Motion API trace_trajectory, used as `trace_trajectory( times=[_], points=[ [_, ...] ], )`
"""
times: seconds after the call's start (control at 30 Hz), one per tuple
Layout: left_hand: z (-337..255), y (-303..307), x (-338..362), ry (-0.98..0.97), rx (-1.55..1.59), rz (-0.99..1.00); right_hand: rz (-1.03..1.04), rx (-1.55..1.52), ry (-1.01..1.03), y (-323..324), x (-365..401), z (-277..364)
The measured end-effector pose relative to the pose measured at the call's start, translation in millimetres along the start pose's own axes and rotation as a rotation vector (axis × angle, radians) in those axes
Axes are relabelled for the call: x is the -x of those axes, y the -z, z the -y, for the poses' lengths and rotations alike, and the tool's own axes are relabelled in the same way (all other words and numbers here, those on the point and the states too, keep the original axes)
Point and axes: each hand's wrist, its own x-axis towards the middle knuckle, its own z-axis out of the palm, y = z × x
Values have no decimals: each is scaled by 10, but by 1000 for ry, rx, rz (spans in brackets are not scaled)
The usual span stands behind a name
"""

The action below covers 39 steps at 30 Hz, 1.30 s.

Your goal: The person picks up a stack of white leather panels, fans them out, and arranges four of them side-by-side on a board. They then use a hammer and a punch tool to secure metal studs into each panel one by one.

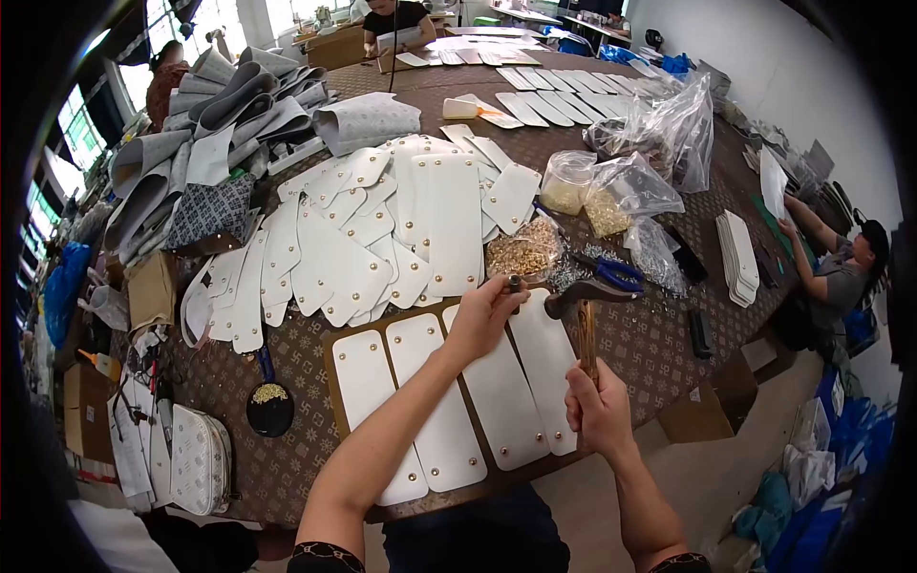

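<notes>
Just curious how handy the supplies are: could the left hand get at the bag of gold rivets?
Probably yes: the bag of gold rivets lies just beyond the left hand, nothing between them, though its fingers now hold a small punch.

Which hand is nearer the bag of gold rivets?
Left. The left hand, gripping a metal punch, sits just below the bag of gold rivets; the right hand, holding the hammer, is much farther below, to the right.
</notes>
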Motion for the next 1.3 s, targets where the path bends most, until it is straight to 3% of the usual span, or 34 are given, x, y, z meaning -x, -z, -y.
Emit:
trace_trajectory(
  times=[0.13,0.2,0.27,0.3,0.37,0.4,0.47,0.53,0.6,0.7,0.77,1.13,1.2,1.27,1.3],
  points=[
    [-66,14,2,112,-73,29,52,24,106,98,55,620],
    [-79,4,18,121,-68,27,25,13,457,139,97,982],
    [-70,-1,13,88,-63,12,6,-193,887,-3,-5,1227],
    [-57,-6,29,93,-62,13,17,-312,893,-102,-81,1223],
    [-55,6,9,118,-136,37,-64,58,550,-197,-191,929],
    [-34,-6,-23,106,-134,26,64,589,315,-125,-346,823],
    [40,0,33,56,-93,38,178,783,245,-91,-411,318],
    [-140,67,-130,19,-133,4,171,416,41,-77,-207,321],
    [-184,35,38,137,-183,56,91,290,56,-67,-48,287],
    [-58,-53,2,-4,50,-4,5,57,100,87,44,173],
    [-149,-82,-52,25,47,14,-52,-102,42,148,97,38],
    [24,-460,-293,-17,144,44,-40,-44,33,332,130,-25],
    [-38,-420,-287,10,-5,85,-21,-38,27,349,88,153],
    [-47,-414,-293,20,-18,78,13,75,109,403,59,561],
    [-42,-430,-295,29,-22,73,-24,85,259,387,84,817]
  ],
)
